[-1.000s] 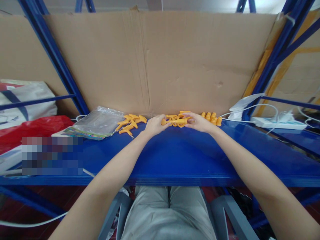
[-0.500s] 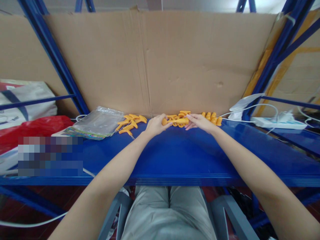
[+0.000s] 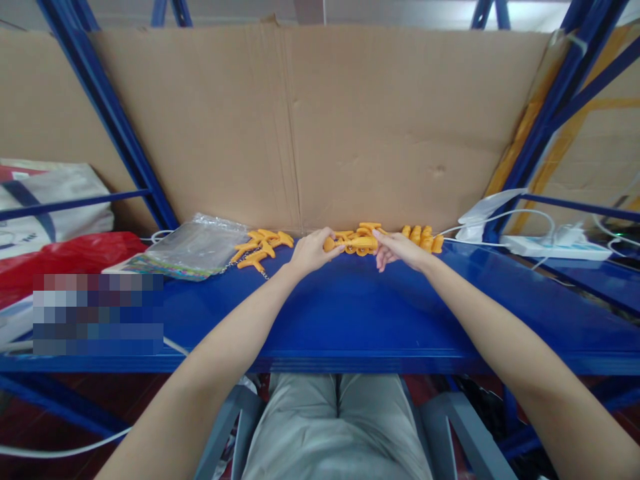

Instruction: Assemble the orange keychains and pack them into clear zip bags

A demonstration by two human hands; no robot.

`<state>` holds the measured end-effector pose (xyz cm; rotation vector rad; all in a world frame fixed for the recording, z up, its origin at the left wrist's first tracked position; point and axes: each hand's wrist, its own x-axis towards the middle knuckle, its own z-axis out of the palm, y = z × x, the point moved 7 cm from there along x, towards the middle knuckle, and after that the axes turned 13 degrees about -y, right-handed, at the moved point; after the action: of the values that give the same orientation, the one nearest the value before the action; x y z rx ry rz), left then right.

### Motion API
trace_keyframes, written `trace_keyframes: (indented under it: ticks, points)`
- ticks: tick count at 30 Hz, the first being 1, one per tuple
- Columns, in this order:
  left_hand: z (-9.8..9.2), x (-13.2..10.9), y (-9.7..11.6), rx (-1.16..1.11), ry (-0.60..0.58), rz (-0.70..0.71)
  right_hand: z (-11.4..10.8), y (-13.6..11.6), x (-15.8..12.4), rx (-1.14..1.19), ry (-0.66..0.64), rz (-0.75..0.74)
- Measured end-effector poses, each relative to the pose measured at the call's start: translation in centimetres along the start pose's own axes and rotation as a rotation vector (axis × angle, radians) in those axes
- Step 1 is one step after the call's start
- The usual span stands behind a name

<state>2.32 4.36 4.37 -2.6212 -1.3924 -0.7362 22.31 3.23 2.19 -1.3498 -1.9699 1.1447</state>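
Note:
Both my hands meet at the back of a blue shelf point(image 3: 350, 313). My left hand point(image 3: 311, 251) is closed on one end of an orange plastic part point(image 3: 361, 243). My right hand point(image 3: 400, 249) pinches the other end with thumb and forefinger, its other fingers loosely spread. Behind the held part lies a small heap of orange parts point(image 3: 357, 233). Another group of orange T-shaped parts point(image 3: 263, 245) lies left of my left hand. A row of orange pieces point(image 3: 424, 237) stands right of my right hand.
A clear plastic bag point(image 3: 195, 245) lies at the left on the shelf. Red and white bags point(image 3: 60, 253) sit further left. A white power strip point(image 3: 555, 247) with cables is at the right. A cardboard sheet point(image 3: 320, 127) closes the back between blue uprights.
My right hand has drawn back slightly from the heap and its lower fingers have spread, while the orange part stays held between both hands. My left hand has barely moved.

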Motion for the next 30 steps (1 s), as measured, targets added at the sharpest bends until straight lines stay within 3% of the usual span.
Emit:
trace_keyframes:
  ticks: [4, 10, 15, 24, 30]
  points:
    - [0.2, 0.2, -0.4, -0.041, 0.04, 0.003, 0.0, 0.4, 0.2, 0.064, -0.028, 0.025]
    - [0.7, 0.3, -0.8, -0.073, 0.055, 0.036, -0.5, 0.0, 0.1, 0.11, -0.075, -0.1]
    - [0.6, 0.2, -0.7, -0.053, 0.081, 0.061, -0.1, -0.4, -0.1, 0.139, -0.086, -0.118]
    - [0.7, 0.1, -0.2, -0.029, 0.101, 0.102, 0.5, 0.7, 0.9, 0.169, -0.054, -0.034]
    - [0.9, 0.3, -0.5, -0.029, 0.084, 0.085, -0.2, 0.0, 0.2, 0.212, -0.035, -0.104]
